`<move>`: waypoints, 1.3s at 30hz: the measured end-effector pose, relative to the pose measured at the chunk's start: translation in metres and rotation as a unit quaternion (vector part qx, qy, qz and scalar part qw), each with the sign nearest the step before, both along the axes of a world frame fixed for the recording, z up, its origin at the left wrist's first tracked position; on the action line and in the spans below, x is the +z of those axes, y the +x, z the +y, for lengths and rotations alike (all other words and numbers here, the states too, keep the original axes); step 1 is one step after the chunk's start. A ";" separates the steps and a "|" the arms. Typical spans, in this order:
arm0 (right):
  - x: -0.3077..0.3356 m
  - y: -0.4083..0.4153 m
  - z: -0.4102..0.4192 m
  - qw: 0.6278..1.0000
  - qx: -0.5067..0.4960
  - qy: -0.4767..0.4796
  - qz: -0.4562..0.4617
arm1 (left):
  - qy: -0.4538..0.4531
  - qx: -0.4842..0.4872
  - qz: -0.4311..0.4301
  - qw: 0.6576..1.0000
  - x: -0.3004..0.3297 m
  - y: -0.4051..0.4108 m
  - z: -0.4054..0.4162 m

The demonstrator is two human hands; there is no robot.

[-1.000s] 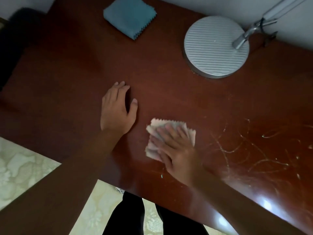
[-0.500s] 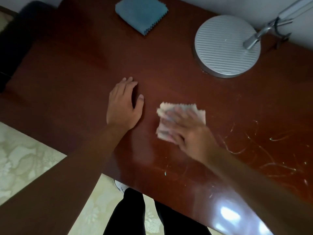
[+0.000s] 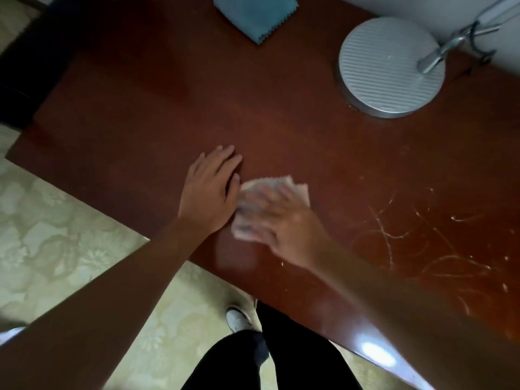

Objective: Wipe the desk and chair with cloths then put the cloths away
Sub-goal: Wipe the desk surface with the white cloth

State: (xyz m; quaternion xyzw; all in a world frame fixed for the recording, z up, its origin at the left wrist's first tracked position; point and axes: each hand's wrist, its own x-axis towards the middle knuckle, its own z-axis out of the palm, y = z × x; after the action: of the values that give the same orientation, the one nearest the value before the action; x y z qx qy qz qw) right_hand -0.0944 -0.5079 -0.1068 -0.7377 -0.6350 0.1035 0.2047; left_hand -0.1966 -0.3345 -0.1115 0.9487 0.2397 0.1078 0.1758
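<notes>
A dark red wooden desk (image 3: 157,114) fills most of the view. My right hand (image 3: 284,220) presses flat on a folded pale cloth (image 3: 292,187) near the desk's front edge; both are blurred by motion. My left hand (image 3: 209,190) rests flat on the desk just left of the cloth, its thumb almost touching the cloth. A folded blue cloth (image 3: 256,15) lies at the back edge of the desk, partly cut off by the frame. The chair is not in view.
A round grey lamp base (image 3: 385,66) with a metal arm (image 3: 461,38) stands at the back right. Pale scratches and streaks (image 3: 422,237) mark the desk's right part. Below the front edge are patterned pale floor (image 3: 56,226) and my dark trousers (image 3: 270,358).
My right hand has slid the pale cloth leftwards across the desk until it nearly touches my left hand. My left hand stays flat in the same spot.
</notes>
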 end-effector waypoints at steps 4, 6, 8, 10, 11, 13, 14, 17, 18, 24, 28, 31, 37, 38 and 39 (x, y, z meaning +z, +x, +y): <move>-0.002 0.088 0.056 0.984 -0.162 -0.005 -0.071 | -0.002 0.033 -0.014 0.999 -0.006 -0.019 -0.015; -0.007 0.069 0.058 0.980 -0.187 -0.036 -0.053 | 0.005 0.025 -0.023 0.999 -0.010 -0.031 -0.023; -0.006 0.004 0.028 0.988 -0.150 -0.008 -0.043 | -0.004 0.027 -0.037 0.999 -0.010 -0.040 -0.030; -0.006 -0.060 -0.022 0.995 -0.096 0.020 -0.018 | -0.032 0.052 -0.046 0.997 -0.009 -0.046 -0.039; -0.005 -0.081 -0.044 0.997 -0.071 0.019 -0.013 | -0.039 0.065 -0.050 0.996 -0.009 -0.050 -0.048; -0.003 -0.076 -0.061 1.000 -0.026 -0.007 -0.009 | -0.035 0.072 -0.049 0.996 -0.010 -0.054 -0.068; -0.004 -0.060 -0.059 0.999 -0.033 -0.018 -0.023 | -0.027 0.067 -0.051 0.996 -0.010 -0.057 -0.077; -0.002 0.015 -0.028 0.979 -0.186 -0.042 -0.069 | -0.004 0.067 -0.047 0.997 -0.013 -0.060 -0.089; -0.002 0.034 -0.021 0.969 -0.230 -0.055 -0.074 | 0.005 0.068 -0.038 0.997 -0.013 -0.061 -0.090; -0.009 -0.083 -0.088 0.992 -0.115 -0.018 -0.057 | 0.042 0.064 0.006 0.997 -0.013 -0.059 -0.091; -0.006 -0.091 -0.110 0.998 -0.034 -0.028 -0.032 | 0.048 0.068 0.018 0.996 -0.011 -0.059 -0.092; -0.008 -0.019 -0.082 0.989 -0.136 -0.042 -0.030 | 0.059 0.066 0.013 0.996 -0.012 -0.058 -0.093; -0.006 -0.023 -0.064 0.984 -0.168 -0.037 -0.050 | 0.057 0.101 0.013 0.993 -0.013 -0.054 -0.096; -0.005 -0.047 -0.076 0.990 -0.133 -0.016 -0.043 | 0.045 0.115 0.013 0.992 -0.013 -0.051 -0.100; -0.004 -0.064 -0.087 0.994 -0.102 -0.008 -0.028 | 0.034 0.127 0.013 0.991 -0.012 -0.046 -0.104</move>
State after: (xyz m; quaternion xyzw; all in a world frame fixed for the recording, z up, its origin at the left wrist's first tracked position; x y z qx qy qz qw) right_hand -0.1582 -0.5953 -0.1107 -0.8029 -0.5609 0.0663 0.1906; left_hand -0.2428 -0.4390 -0.1234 0.9175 0.3563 0.1249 0.1248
